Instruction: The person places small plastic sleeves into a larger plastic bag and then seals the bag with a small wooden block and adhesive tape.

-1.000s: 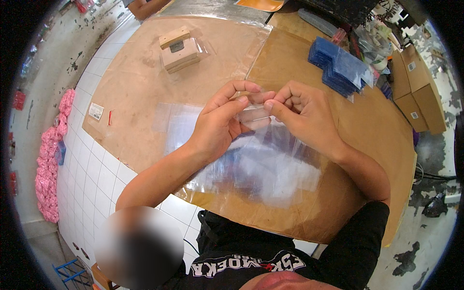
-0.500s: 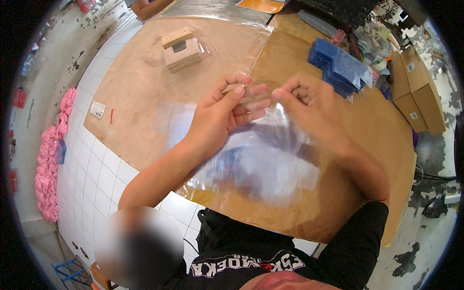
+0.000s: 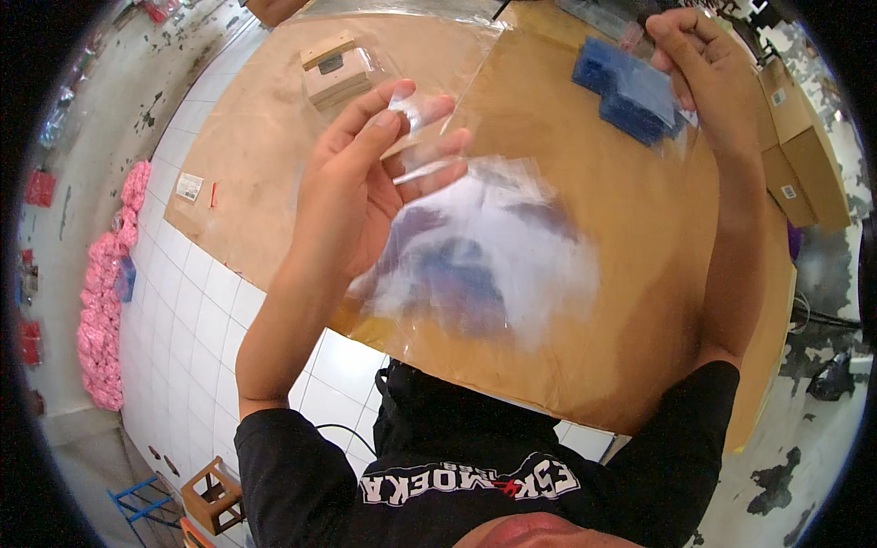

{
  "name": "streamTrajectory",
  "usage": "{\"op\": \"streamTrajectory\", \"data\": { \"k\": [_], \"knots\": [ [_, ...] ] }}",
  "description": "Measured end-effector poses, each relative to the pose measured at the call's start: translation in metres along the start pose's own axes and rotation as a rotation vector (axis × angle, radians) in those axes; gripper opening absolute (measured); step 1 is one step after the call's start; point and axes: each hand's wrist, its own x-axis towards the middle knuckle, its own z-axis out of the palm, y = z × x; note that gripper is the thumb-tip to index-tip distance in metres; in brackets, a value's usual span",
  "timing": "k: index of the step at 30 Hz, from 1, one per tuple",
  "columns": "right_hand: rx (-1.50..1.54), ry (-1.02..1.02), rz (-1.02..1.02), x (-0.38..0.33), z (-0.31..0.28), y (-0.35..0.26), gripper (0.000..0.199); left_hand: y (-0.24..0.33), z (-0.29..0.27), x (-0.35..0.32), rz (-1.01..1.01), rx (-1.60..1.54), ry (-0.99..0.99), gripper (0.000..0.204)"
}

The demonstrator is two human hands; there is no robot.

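Note:
My left hand (image 3: 352, 178) is raised over the near middle of the table, thumb against the fingers on a clear plastic sleeve (image 3: 407, 111), whose edges are hard to see. My right hand (image 3: 699, 59) is up at the far right, beside a stack of blue plastic pieces (image 3: 630, 91). Its fingers are curled toward the thumb, and what they hold, if anything, I cannot make out. Below my left hand, a loose pile of clear and whitish plastic sleeves (image 3: 493, 247) lies on the table, blurred, with blue showing through.
A wooden block jig (image 3: 338, 78) stands at the far left of the brown-covered table (image 3: 639, 320). A small white label (image 3: 189, 186) and a red strip lie near the left edge. Cardboard boxes (image 3: 795, 137) are at right, pink bundles (image 3: 102, 320) on the floor at left.
My right hand has moved away from my left, up and right to beside the blue stack. My left hand has shifted left and slightly up, still with clear plastic.

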Motion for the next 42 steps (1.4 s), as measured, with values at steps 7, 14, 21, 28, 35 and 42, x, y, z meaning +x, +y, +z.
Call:
{"op": "streamTrajectory", "data": {
  "k": [7, 14, 21, 28, 35, 42],
  "knots": [
    [0.033, 0.067, -0.017, 0.002, 0.002, 0.004, 0.014, 0.000, 0.020, -0.053, -0.052, -0.248, -0.051, 0.036],
    [0.044, 0.004, -0.096, 0.006, -0.010, 0.007, 0.016, -0.016, -0.017, -0.045, 0.109, 0.055, 0.152, 0.044],
    [-0.068, 0.045, -0.139, -0.004, -0.013, -0.012, 0.016, -0.036, -0.053, -0.052, 0.541, 1.077, 0.288, 0.062],
    [-0.125, -0.013, -0.198, -0.014, -0.010, -0.018, 0.017, -0.051, 0.009, -0.071, 0.688, 1.564, -0.208, 0.047],
    [-0.252, -0.039, -0.220, -0.022, -0.014, -0.030, 0.017, -0.085, 0.045, -0.066, 0.594, 1.737, -0.357, 0.042],
    [-0.250, -0.045, -0.288, -0.018, -0.020, -0.021, 0.017, -0.096, 0.048, -0.068, 0.598, 1.854, -0.330, 0.043]
  ]
}}
